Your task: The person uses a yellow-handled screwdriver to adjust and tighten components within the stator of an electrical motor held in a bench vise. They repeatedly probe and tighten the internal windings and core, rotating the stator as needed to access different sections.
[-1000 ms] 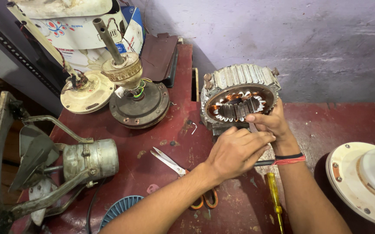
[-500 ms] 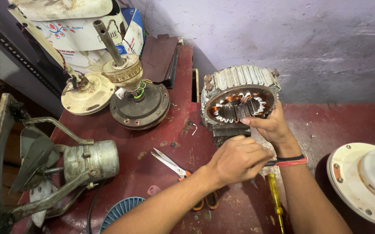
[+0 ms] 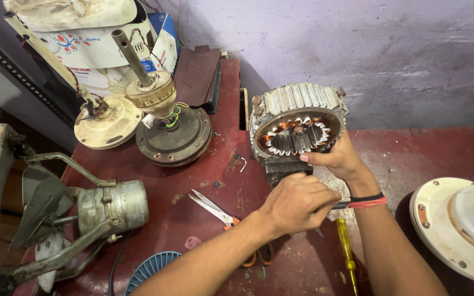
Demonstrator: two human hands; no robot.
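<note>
A ribbed metal motor stator (image 3: 297, 104) with copper windings stands on edge on the dark red table (image 3: 193, 181), its open face toward me. My right hand (image 3: 338, 159), with a black and red band on the wrist, grips the stator's lower rim, thumb at the inner edge. Just below the stator, my left hand (image 3: 297, 201) is closed in a fist around a dark-handled tool (image 3: 342, 205). Only a short stretch of the tool shows beside the right wrist; its tip is hidden.
Orange-handled scissors (image 3: 215, 205) and a yellow screwdriver (image 3: 345, 246) lie near my arms. A fan motor with an upright shaft (image 3: 171, 131), a cream fan base (image 3: 105, 123) and a box stand at the back left. A grey motor on a frame (image 3: 111, 205), blue grille (image 3: 152, 268), white round cover (image 3: 461, 225).
My left hand has drawn back down from the stator's face and closed into a fist below it. My right hand has slid down to the stator's lower rim.
</note>
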